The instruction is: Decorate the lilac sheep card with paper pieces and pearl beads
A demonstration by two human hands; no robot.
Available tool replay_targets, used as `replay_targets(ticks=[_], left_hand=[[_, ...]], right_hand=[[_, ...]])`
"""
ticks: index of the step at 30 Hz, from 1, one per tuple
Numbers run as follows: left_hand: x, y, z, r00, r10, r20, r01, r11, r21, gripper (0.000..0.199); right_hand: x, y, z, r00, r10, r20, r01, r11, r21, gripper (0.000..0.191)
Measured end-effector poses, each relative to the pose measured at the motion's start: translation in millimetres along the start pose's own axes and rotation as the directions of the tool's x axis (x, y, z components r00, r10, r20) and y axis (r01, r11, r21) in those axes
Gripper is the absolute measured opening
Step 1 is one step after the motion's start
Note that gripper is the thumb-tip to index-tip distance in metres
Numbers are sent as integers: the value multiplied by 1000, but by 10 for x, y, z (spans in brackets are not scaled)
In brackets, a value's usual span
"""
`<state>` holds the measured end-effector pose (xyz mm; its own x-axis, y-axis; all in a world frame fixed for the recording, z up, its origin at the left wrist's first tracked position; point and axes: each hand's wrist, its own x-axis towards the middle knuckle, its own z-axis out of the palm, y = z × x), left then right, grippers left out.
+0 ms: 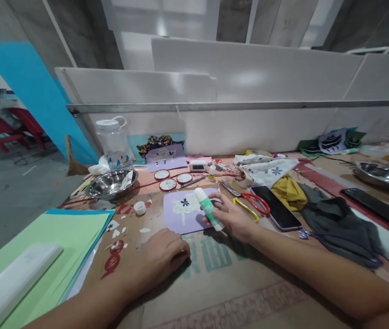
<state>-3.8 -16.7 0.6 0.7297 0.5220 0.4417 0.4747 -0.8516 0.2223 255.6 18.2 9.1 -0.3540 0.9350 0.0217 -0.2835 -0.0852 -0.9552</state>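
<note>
My right hand point(233, 218) is closed around a green and white glue stick point(208, 209), held slanted over a lilac card point(172, 225). On that card lies a white fabric cutout point(189, 208) with a dark flower, and a whitish streak runs below it. My left hand point(160, 256) rests on the cardboard sheet point(249, 292) near the card's lower left, its fingers curled in with nothing visible in them. A small white cap point(139, 208) sits left of the card. Scissors with red and yellow handles point(249, 203) lie just beyond my right hand.
Green paper sheets point(74, 237) with a white bar-shaped object lie left. Behind are a steel bowl point(110, 183), a clear jug point(114, 144), round red-rimmed lids point(167, 184) and a small yellow bottle point(212, 171). On the right are a phone point(278, 208) and dark cloth point(338, 228).
</note>
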Motion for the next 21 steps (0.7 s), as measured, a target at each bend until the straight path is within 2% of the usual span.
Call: replay_targets(ticks=[2,4,6,9,15,21], left_hand=[[2,1,-5,1000,3,-2,-3,1000,7,17],[7,11,-9,1000,12,10,-12,1000,9,18],[13,22,-9,999,22,26,-22,1000,11,18],[13,27,2,999,28,44,-29,999,17,18],[-14,-13,34,998,58,11,-58,998,12,15],[-17,-14,35,999,45,8,-45,999,7,15]], right_hand=[[28,-88,-60,999,-42,3,43,992,-117,66],[57,-185,-144,997,-72,31,78,956,-281,67],[97,-264,-230,989,-144,33,142,869,-474,56],[232,-328,-324,960,-280,-15,188,681,-707,42],[810,-333,-325,922,-372,-105,106,505,-857,38],[1292,-145,-227,909,-377,-179,-20,390,-921,40]])
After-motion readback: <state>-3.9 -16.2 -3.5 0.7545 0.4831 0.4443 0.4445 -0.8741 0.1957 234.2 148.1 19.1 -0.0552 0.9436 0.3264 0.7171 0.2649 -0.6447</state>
